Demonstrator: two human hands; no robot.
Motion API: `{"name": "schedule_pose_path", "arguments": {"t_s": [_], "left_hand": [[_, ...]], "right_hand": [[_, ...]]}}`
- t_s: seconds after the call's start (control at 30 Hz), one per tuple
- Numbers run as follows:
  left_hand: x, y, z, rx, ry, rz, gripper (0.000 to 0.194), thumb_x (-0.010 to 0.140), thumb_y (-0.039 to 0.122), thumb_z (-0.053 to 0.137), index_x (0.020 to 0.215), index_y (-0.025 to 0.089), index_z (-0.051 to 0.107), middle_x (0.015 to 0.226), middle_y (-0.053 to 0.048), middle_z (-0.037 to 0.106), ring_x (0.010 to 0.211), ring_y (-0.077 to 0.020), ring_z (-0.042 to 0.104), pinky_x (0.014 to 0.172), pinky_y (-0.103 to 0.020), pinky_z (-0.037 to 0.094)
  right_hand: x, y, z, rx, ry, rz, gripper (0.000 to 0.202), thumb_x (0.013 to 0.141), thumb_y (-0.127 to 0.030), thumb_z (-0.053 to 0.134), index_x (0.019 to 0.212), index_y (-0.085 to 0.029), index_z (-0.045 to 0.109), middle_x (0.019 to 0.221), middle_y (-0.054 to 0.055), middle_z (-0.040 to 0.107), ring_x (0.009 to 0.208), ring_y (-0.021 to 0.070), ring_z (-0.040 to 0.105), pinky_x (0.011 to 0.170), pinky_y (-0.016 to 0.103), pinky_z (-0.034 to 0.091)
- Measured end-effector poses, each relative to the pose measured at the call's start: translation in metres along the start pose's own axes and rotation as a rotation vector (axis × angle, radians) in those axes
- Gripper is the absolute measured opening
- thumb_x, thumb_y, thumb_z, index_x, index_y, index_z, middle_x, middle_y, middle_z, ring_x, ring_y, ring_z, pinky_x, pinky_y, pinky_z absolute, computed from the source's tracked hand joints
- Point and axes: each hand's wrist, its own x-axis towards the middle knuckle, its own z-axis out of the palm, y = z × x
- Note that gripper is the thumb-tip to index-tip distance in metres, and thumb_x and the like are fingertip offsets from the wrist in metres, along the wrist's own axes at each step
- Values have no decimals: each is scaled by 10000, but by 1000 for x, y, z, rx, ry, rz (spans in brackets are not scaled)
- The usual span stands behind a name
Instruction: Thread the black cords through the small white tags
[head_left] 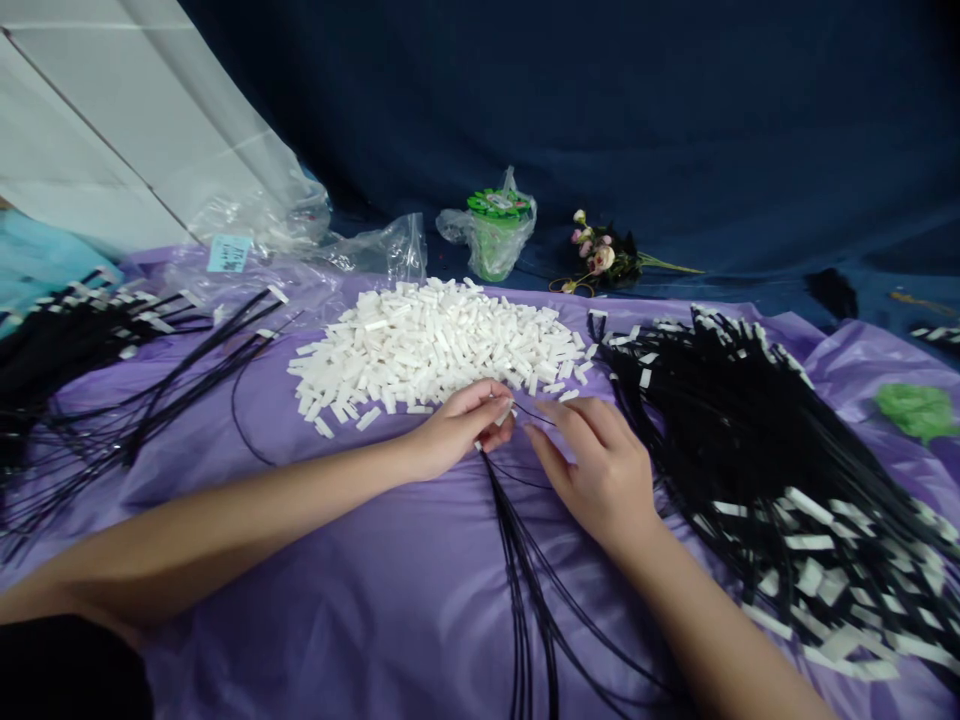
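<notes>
One cord bundle [516,530] running toward cloth's [337,600] near edge | left hand [471,425] pinching one white tab [512,404] | right hand [600,468] curling, grip unclear

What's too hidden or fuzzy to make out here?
All in the head view:
Left hand: its fingers cover much of what they grip.
Right hand: blur hides whether it touches the thin cord.
Black cords: bottom edge cuts off their lower ends.
Blue label: writing too small and blurred.
</notes>
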Motion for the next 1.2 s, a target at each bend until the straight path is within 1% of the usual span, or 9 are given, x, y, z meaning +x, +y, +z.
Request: {"name": "schedule_pose_path", "arguments": {"t_s": [0.1, 0.17, 0.27, 0.4, 0.7, 0.8, 1.0, 1.1, 1.2], "left_hand": [[0, 0, 1, -25, 36, -26, 133, 901, 308, 511, 879, 179, 487, 663, 27, 540, 526, -70, 450, 512, -232, 308], [0, 0, 2, -40, 48, -33, 139, 892, 313, 524, 876, 183, 480, 654, 27, 536, 529, -74, 446, 517, -232, 311], [-1, 3, 5, -89, 78, -38, 160, 880, 325, 546, 867, 186, 469, 642, 32, 523, 527, -74, 434, 518, -229, 313], [-2, 6, 8, -88, 133, -59, 164, 882, 336, 544, 877, 188, 472, 675, 21, 542, 542, -75, 456, 513, -225, 307], [0, 4, 4, -33, 89, -54, 177, 900, 363, 507, 899, 193, 456, 668, 28, 540, 499, -58, 443, 490, -233, 273], [0, 5, 4, -14, 79, -55, 180, 901, 364, 508, 891, 194, 452, 675, 26, 537, 496, -55, 440, 475, -238, 242], [0, 2, 2, -2, 70, -50, 164, 915, 361, 486, 915, 200, 455, 688, 19, 546, 499, -62, 444, 475, -242, 248], [1, -1, 1, -15, 58, -39, 162, 917, 359, 485, 923, 200, 458, 688, 21, 548, 518, -66, 450, 487, -234, 271], [1, -3, 0, -34, 60, -23, 169, 910, 353, 506, 897, 191, 459, 697, 22, 545, 544, -65, 459, 513, -229, 308]], "right_hand": [[1, -2, -7, 87, -30, -193, 77, 870, -238, 628, 858, -193, 689, 772, 19, 675, 713, 149, 552, 676, 302, 369], [1, -4, -11, 78, -15, -256, 56, 849, -243, 656, 807, -221, 685, 791, -1, 691, 761, 165, 548, 721, 336, 339], [2, -7, -14, 55, -13, -314, 58, 851, -200, 654, 877, -241, 687, 878, -7, 707, 875, 192, 551, 794, 381, 300], [2, -7, -12, 75, -160, -464, 150, 915, -155, 558, 901, -229, 687, 821, -15, 695, 800, 156, 551, 816, 386, 289], [2, -9, -6, 87, -303, -518, 189, 908, -125, 532, 862, -213, 693, 777, -2, 650, 670, 131, 536, 748, 335, 391], [1, -5, -6, 184, -333, -501, 174, 900, -105, 540, 849, -178, 689, 791, 18, 659, 689, 139, 560, 683, 297, 439], [1, 1, -9, 367, -323, -424, 206, 926, -94, 485, 950, -153, 680, 854, 57, 689, 793, 157, 622, 712, 295, 511], [2, 0, -9, 521, -315, -299, 183, 915, -105, 498, 960, -155, 669, 905, 68, 690, 819, 152, 631, 736, 291, 526], [4, -1, -6, 744, -267, -67, 129, 901, -154, 546, 959, -163, 661, 915, 69, 689, 867, 153, 645, 783, 285, 534]]}}
